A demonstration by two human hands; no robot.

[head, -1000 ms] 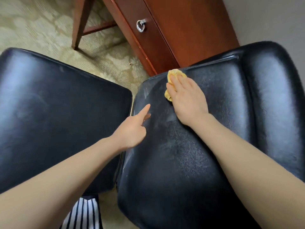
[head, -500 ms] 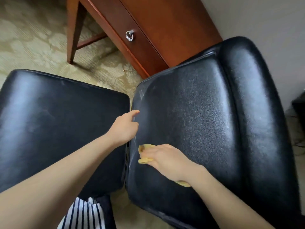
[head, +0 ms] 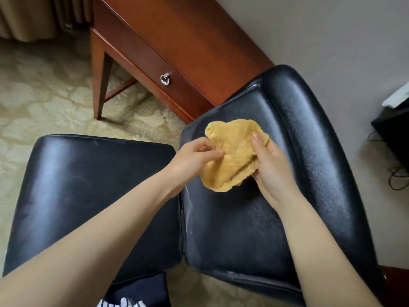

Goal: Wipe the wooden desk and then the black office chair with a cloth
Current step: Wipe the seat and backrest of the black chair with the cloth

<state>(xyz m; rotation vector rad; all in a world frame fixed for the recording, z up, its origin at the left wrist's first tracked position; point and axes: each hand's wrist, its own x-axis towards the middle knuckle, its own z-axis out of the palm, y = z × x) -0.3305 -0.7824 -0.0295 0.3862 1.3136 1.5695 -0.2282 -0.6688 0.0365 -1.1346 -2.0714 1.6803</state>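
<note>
A yellow cloth (head: 232, 151) is held up, spread out, above the backrest of the black office chair (head: 243, 229). My left hand (head: 194, 158) pinches its left side with curled fingers. My right hand (head: 270, 165) grips its right edge, the thumb lying over the fabric. The chair's seat (head: 88, 196) lies to the left, under my left forearm. Behind the chair stands the red-brown wooden desk (head: 188, 41), its drawer with a metal ring pull (head: 164, 79).
Patterned beige carpet (head: 44, 96) covers the floor to the left. A pale wall (head: 332, 41) runs behind the chair. A black box with cables (head: 394, 134) sits on the floor at the right. Curtain folds hang at the top left.
My right hand lifted the cloth off the backrest. My left hand left the backrest's edge and took hold of the cloth too, which is now spread between both hands. The camera tilted up.
</note>
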